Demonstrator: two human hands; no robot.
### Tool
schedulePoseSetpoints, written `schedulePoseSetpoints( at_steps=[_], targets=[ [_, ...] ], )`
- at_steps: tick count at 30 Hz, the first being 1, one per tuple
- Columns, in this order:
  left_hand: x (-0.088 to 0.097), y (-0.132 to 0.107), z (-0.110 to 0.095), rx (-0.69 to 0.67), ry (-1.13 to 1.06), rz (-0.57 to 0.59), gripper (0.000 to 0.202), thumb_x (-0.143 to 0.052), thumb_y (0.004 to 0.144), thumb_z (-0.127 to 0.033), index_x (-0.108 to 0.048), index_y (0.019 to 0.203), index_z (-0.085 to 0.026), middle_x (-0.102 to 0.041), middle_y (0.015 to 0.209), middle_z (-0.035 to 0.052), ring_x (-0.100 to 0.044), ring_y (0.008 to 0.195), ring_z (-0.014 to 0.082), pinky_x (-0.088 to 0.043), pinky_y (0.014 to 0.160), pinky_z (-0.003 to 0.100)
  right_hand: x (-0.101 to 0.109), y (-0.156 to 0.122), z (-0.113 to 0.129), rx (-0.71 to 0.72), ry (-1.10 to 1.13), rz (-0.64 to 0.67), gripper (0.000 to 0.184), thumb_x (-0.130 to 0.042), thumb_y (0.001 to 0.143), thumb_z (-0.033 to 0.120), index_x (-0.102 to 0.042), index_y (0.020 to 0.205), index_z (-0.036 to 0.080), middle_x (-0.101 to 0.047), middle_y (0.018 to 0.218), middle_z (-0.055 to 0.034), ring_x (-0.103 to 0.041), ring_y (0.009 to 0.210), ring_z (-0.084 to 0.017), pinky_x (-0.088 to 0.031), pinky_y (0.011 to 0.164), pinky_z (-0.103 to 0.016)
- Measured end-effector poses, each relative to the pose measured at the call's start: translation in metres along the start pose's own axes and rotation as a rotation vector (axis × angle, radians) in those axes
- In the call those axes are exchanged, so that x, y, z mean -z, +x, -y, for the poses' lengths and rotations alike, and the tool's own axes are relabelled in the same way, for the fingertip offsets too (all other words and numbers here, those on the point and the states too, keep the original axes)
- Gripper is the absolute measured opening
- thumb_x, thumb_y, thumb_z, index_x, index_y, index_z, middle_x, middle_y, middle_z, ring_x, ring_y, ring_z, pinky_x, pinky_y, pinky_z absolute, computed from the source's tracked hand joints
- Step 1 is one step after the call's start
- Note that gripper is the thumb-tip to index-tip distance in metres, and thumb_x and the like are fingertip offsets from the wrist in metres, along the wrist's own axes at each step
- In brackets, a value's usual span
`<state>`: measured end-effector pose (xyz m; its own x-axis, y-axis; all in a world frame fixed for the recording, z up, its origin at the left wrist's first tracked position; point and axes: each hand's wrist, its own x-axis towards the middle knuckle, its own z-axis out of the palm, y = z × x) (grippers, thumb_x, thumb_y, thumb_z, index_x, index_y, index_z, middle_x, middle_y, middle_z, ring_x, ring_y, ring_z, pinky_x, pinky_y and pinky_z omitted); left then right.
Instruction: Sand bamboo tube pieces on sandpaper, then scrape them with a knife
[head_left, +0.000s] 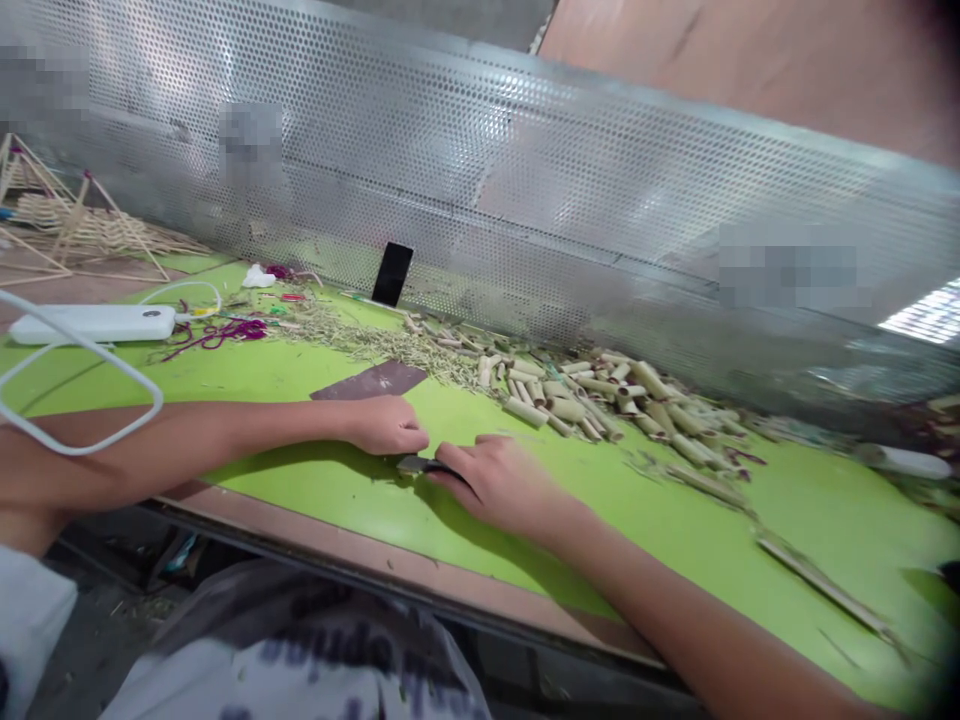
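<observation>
My right hand point(499, 487) is closed around a small knife point(417, 465), its short dark blade pointing left, low over the green tabletop point(315, 480). Just left of the blade, my left hand point(386, 425) is closed with its fingers tucked in; whatever they pinch, if anything, is too small or hidden to make out. The two hands are close together but apart. A flat brown strip point(367, 380) lies on the table right behind my left hand. Beyond my right hand is a heap of short, hollow, pale green stem pieces point(566, 408).
Thin shavings point(352, 338) are strewn behind the strip. A black phone point(393, 274) leans against the perforated metal panel point(480, 190). At left are a white device point(97, 324) with a looping cable, purple yarn point(238, 331) and stick frames point(86, 215). Long stems point(817, 582) lie at right.
</observation>
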<state>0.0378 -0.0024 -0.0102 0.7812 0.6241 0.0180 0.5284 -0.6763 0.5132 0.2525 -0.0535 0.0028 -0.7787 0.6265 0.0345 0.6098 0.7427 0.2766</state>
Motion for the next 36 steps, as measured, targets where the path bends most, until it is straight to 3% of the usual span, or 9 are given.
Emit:
schedulePoseSetpoints(
  at_steps=[6, 22, 36],
  targets=[
    [-0.001, -0.001, 0.005, -0.033, 0.010, -0.010, 0.040, -0.042, 0.084, -0.028, -0.022, 0.051, -0.022, -0.016, 0.049, -0.0036, -0.019, 0.048, 0.0137, -0.014, 0.053, 0.035, 0.002, 0.003, 0.001, -0.005, 0.057, 0.055, 0.035, -0.040, 0.108, 0.042, -0.062, 0.094, 0.018, -0.064, 0.063, -0.0020, -0.051, 0.052, -0.015, -0.018, 0.058, -0.032],
    [-0.002, -0.005, 0.012, -0.047, 0.020, -0.032, 0.038, -0.043, 0.084, -0.027, -0.025, 0.051, -0.021, -0.018, 0.048, -0.0042, -0.019, 0.046, 0.0121, -0.014, 0.052, 0.035, 0.006, 0.007, 0.007, -0.032, 0.073, 0.141, 0.036, -0.038, 0.107, 0.043, -0.063, 0.101, 0.018, -0.069, 0.071, -0.0053, -0.056, 0.057, -0.018, -0.019, 0.058, -0.033],
    [-0.002, -0.005, 0.008, -0.032, -0.007, -0.059, 0.043, -0.044, 0.083, -0.025, -0.024, 0.045, -0.025, -0.017, 0.045, -0.0051, -0.017, 0.050, 0.0139, -0.013, 0.053, 0.033, -0.001, 0.000, 0.004, 0.102, 0.003, 0.046, 0.030, -0.047, 0.105, 0.040, -0.063, 0.090, 0.019, -0.070, 0.069, -0.0032, -0.050, 0.052, -0.015, -0.017, 0.058, -0.034]
  ],
)
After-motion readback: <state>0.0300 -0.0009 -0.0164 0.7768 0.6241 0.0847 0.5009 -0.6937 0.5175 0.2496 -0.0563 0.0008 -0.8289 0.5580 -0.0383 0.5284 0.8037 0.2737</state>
